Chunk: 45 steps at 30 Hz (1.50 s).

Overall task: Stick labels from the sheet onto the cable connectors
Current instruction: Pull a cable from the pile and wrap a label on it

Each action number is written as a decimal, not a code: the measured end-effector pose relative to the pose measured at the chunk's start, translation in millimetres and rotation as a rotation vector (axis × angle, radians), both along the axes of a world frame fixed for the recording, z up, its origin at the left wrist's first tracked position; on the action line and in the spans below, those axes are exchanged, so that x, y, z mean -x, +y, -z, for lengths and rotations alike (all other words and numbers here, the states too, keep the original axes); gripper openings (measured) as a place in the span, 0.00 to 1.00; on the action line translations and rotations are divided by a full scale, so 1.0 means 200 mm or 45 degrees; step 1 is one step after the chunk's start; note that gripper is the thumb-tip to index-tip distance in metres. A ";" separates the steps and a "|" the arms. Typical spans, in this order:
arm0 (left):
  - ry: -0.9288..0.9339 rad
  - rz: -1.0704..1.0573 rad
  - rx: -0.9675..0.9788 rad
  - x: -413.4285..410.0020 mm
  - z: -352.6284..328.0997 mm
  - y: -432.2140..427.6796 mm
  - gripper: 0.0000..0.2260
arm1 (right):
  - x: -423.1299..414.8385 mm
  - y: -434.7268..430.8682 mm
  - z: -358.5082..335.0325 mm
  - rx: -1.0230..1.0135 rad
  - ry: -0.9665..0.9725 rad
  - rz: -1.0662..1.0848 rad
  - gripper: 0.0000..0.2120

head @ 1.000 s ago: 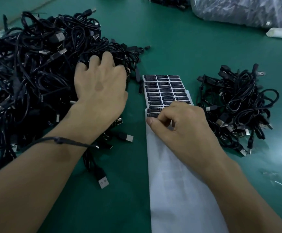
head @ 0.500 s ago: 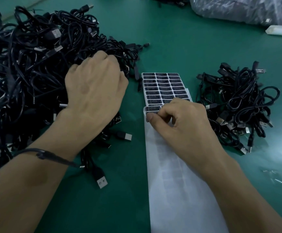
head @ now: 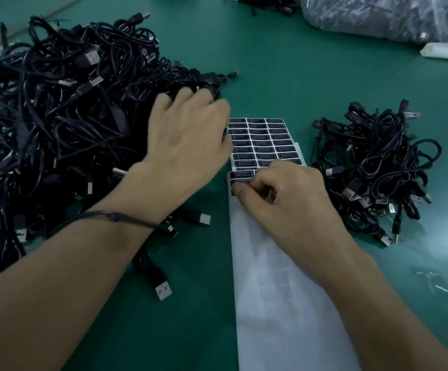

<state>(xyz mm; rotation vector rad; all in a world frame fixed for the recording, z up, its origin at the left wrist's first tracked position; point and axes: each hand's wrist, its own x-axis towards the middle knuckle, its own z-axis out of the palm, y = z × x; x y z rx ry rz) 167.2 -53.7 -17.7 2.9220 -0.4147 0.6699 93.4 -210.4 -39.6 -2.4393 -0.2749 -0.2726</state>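
Note:
A large tangle of black cables (head: pixel 57 124) with USB connectors fills the left of the green table. My left hand (head: pixel 188 140) lies on its right edge, fingers curled down into the cables and gripping one there; the hand is blurred. The label sheet (head: pixel 284 303) is a long white backing strip in the middle, with rows of black labels (head: pixel 265 140) at its far end. My right hand (head: pixel 284 204) rests on the sheet, thumb and forefinger pinching a label at the nearest row's left end. A smaller heap of cables (head: pixel 372 167) lies right of the sheet.
A clear plastic bag (head: pixel 378 14) of dark cables sits at the back right, with a small white pack (head: pixel 443 50) beside it. One USB plug (head: pixel 162 289) sticks out toward me from the big pile. Tiny scraps (head: pixel 442 285) lie at the right.
My left hand went from flat on the pile to curled, then shifted right toward the sheet's top corner. My right hand stayed on the sheet, thumb and finger working at the same label.

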 end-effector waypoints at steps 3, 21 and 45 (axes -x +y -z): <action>0.161 -0.161 -0.142 -0.05 0.08 -0.03 0.21 | 0.01 0.00 0.00 -0.008 -0.004 -0.016 0.18; 0.177 0.429 0.599 0.11 -0.01 0.01 0.06 | 0.00 0.02 0.00 -0.234 -0.016 0.017 0.14; 0.041 0.302 0.392 0.14 0.01 0.07 0.18 | -0.01 -0.04 0.00 -0.556 -0.264 -0.294 0.10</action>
